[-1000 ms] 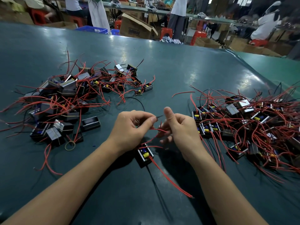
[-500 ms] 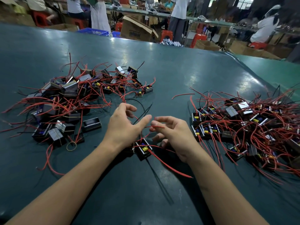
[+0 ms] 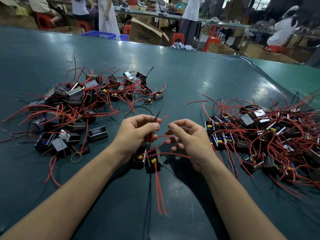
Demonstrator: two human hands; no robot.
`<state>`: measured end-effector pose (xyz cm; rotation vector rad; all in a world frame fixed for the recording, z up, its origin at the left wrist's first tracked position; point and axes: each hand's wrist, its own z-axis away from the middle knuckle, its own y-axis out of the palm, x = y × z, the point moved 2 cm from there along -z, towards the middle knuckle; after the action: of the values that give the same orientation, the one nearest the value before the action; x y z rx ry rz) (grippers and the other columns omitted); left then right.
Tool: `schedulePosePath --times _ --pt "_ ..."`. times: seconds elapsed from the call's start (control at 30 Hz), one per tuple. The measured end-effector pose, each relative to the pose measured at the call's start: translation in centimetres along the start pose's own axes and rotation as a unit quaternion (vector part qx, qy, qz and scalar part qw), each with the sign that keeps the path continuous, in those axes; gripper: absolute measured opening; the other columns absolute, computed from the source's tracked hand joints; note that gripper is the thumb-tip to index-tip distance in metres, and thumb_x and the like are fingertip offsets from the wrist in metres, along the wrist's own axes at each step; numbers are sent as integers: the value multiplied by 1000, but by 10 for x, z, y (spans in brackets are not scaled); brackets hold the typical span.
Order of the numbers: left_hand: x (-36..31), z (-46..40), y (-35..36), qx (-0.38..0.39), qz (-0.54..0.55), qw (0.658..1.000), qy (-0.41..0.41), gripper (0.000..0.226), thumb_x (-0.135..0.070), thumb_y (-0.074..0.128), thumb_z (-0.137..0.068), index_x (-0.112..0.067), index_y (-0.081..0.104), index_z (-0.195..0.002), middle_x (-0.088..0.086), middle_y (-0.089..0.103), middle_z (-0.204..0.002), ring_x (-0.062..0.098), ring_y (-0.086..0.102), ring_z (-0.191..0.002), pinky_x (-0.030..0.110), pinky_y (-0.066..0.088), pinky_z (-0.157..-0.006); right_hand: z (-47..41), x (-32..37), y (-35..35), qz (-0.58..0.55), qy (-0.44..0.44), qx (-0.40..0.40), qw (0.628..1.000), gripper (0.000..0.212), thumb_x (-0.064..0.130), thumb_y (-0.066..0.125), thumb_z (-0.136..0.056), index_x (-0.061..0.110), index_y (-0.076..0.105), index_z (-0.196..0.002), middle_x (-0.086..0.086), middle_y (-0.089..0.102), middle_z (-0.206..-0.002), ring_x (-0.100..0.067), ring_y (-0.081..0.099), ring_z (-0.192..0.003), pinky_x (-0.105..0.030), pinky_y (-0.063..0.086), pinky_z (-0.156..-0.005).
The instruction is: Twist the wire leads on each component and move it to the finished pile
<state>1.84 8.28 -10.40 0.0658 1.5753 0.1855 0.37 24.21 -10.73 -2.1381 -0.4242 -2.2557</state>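
Left hand (image 3: 136, 134) pinches the black lead tips (image 3: 158, 115) at frame centre, right hand (image 3: 188, 137) loosely curled, holding nothing (nearer the free red lead (image 3: 163, 136)), component (image 3: 153, 159) on the surface (image 3: 181, 80) directly below both grips, leads running upward.

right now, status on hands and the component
Left hand pinching black and red leads. Right hand loosely curled, holding nothing. Component on table between wrists. Nothing blocking.

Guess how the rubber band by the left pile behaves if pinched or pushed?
The rubber band is a thin loop lying flat on the table, so it is probably floppy and very light. Pushed, it would likely deform or grip the mat rather than roll. A red wire seems to cross it and might drag along.
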Motion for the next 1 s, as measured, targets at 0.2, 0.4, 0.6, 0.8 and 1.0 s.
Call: schedulePosePath --times 0.2,0.4,0.6,0.8,1.0 --pt "1 2 2 26 -44 999 12 15 -3 64 -89 -13 71 -80 -1 64 -66 7 50 -49 15 41 -50 1 3 -7 -44 -19 -13 999 5 -2 69 -83 2 66 -81 -9 68 -66 -20 67 -57 -24 57 -55" --pt "0 3 4 36 -83 996 26 8 -5 66 -88 -8 67 -81 0 64 -66 7 41 -47 19 36 -48 -1 5 -10 -87 -19 -10 996 8 -1 72 -74 0 67 -80 -16 71 -75 -29 72 -69 -23 57 -60" --pt "0 2 2 36 -98 994 40 5 -5 68 -87 -5 65 -83 -7 62 -59 4 46 -47 17 37 -49 1 7 -9 -54 -42 -19 997 7 -2 72 -78 1 68 -82 -15 73 -74 -24 72 -65 -21 55 -58" --pt "3 3 3 44 -95 992 64 8 -8 71 -85 0 73 -89 0 74 -74 1 65 -64 10 46 -59 4 9 -6 16 -77 -38 996 3 -1 68 -86 1 66 -84 -12 73 -72 -21 71 -64 -21 55 -58" --pt "4 5 4 71 -102 991 57 8 -14 69 -87 -9 76 -90 4 76 -78 3 67 -67 11 47 -60 6 12 -7 71 -95 -37 992 5 1 68 -86 3 65 -82 -13 73 -73 -21 71 -65 -24 56 -61"
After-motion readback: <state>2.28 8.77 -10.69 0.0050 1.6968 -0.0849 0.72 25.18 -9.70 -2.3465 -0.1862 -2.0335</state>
